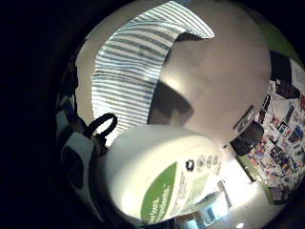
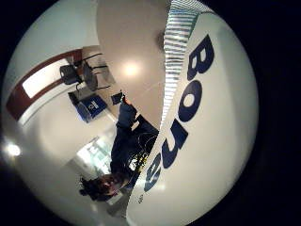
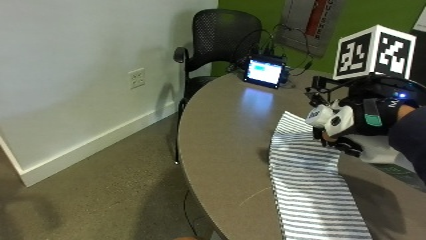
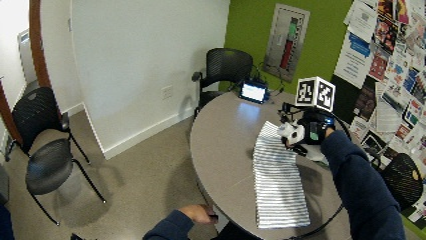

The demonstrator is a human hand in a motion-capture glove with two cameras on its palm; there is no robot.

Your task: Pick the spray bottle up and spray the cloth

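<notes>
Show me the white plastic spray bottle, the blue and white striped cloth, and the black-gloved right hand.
white plastic spray bottle [image 1: 157,171]: little finger side palm view, its body.
blue and white striped cloth [image 3: 313,195]: outside view, its middle.
black-gloved right hand [image 3: 365,122]: outside view, its back.

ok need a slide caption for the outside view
Gloved right hand holds the white spray bottle above the striped cloth on the table.
</notes>
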